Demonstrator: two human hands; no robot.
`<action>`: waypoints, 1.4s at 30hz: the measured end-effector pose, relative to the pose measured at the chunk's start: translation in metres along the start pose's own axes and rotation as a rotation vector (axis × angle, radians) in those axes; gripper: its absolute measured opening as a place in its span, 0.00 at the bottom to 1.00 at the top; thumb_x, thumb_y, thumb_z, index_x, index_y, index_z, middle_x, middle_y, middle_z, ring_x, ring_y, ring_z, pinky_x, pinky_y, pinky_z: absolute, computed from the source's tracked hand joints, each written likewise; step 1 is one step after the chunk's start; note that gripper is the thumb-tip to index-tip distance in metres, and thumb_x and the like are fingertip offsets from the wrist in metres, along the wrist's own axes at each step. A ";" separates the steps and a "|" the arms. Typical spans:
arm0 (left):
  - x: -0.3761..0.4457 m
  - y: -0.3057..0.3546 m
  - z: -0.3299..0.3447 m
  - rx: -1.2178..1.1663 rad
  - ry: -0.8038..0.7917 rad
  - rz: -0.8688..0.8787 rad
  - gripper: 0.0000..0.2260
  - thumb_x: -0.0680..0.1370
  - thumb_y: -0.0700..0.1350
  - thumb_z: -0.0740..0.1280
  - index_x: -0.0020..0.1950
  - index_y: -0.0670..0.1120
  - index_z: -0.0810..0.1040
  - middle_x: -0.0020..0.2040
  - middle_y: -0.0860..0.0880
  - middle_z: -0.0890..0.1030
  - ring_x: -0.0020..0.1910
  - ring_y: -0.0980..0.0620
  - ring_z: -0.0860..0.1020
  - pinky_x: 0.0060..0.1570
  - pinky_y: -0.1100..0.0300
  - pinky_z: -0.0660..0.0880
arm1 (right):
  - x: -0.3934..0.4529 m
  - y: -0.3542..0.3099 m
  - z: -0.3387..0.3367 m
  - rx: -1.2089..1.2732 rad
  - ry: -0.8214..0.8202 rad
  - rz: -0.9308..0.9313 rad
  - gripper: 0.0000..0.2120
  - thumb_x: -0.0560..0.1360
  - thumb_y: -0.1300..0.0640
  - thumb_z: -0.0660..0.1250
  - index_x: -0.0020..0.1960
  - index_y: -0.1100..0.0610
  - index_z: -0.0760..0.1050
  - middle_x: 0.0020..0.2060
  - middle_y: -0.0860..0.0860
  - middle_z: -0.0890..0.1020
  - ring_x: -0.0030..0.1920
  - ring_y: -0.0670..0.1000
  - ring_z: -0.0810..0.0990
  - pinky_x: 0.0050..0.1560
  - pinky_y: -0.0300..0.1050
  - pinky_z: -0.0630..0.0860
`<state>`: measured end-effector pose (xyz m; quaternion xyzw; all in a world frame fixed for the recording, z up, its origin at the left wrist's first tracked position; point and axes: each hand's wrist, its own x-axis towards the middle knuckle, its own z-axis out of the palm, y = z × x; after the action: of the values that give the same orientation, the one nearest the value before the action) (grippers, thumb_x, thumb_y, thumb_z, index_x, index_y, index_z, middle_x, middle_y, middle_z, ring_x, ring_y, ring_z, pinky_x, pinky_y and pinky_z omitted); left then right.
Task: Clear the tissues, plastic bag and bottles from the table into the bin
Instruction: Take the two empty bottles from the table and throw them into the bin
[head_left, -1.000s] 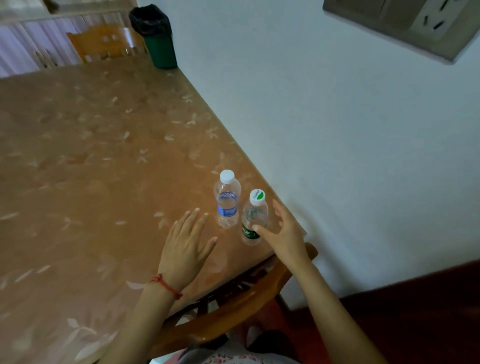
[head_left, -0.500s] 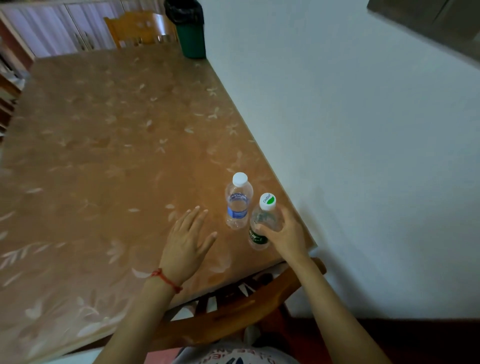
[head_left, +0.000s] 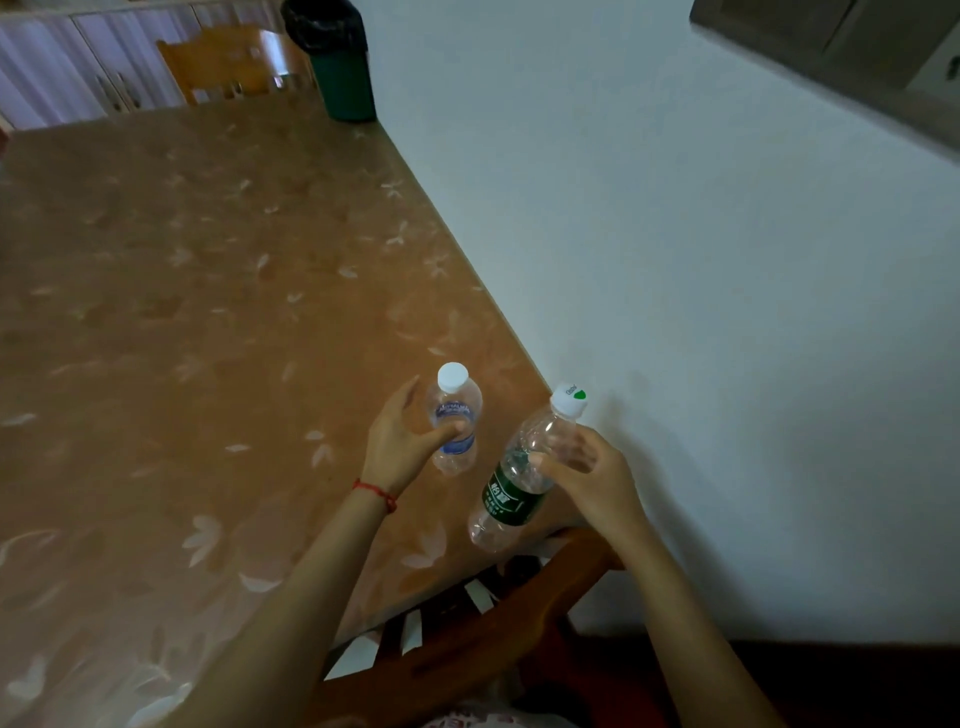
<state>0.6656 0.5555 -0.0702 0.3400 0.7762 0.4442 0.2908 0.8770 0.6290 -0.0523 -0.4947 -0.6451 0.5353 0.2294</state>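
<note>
Both bottles are clear glossy plastic: one (head_left: 453, 423) with a blue label, the other (head_left: 511, 483) with a dark green one. The table (head_left: 208, 312) wears a smooth, shiny leaf-patterned cover. The chair (head_left: 493, 634) is polished wood; the wall (head_left: 675, 312) is matt.

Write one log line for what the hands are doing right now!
left hand: grips blue-label bottle | right hand: holds green-label bottle tilted | bin: far table corner

The left hand (head_left: 402, 441) grips a blue-labelled bottle (head_left: 454, 423); at its three o'clock the right hand (head_left: 587, 475) holds a tilted green-labelled bottle (head_left: 511, 493). The bin (head_left: 340, 62) stands at twelve o'clock on the table (head_left: 182, 291).
</note>
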 end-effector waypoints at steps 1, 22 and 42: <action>0.004 0.000 0.003 -0.009 -0.017 0.010 0.37 0.65 0.52 0.75 0.70 0.48 0.63 0.70 0.47 0.69 0.67 0.49 0.67 0.63 0.51 0.68 | -0.001 -0.001 -0.002 0.008 0.002 0.004 0.24 0.65 0.51 0.75 0.59 0.48 0.74 0.52 0.45 0.81 0.54 0.47 0.78 0.58 0.50 0.75; -0.043 -0.010 -0.031 -0.212 0.270 -0.005 0.27 0.65 0.43 0.76 0.61 0.44 0.71 0.58 0.46 0.77 0.55 0.49 0.76 0.54 0.57 0.74 | 0.002 -0.021 0.013 -0.016 -0.153 -0.107 0.25 0.66 0.50 0.74 0.60 0.45 0.71 0.53 0.45 0.80 0.54 0.44 0.78 0.53 0.42 0.75; -0.172 -0.026 -0.141 -0.328 0.961 -0.118 0.23 0.65 0.40 0.76 0.57 0.42 0.73 0.54 0.45 0.80 0.51 0.50 0.79 0.51 0.57 0.77 | -0.013 -0.080 0.118 -0.002 -0.593 -0.294 0.26 0.65 0.52 0.75 0.61 0.54 0.73 0.51 0.45 0.81 0.51 0.40 0.79 0.43 0.31 0.72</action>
<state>0.6551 0.3410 -0.0058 0.0027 0.7601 0.6493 -0.0250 0.7533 0.5678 -0.0135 -0.2191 -0.7490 0.6163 0.1061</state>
